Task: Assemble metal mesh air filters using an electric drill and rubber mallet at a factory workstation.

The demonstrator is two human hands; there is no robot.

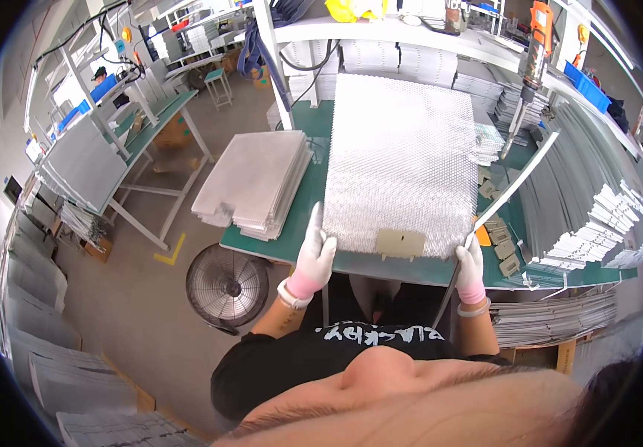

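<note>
While a silver mesh panel [403,164] lies on the green bench [425,273], a tan plate [399,243] at its near edge, the gloved right hand [470,262] is closed around a long pale strip [519,177] by the near right corner. The gloved left hand [314,257] is at the near left corner, index finger extended; whether it grips anything, I cannot tell. Pale sheets [250,171] lie stacked to the left.

The white-and-pink gloved left hand [313,261] is right beside a flat, silver mesh sheet [403,164]. The matching gloved right hand [471,270] holds a long, thin white strip [516,181].
</note>
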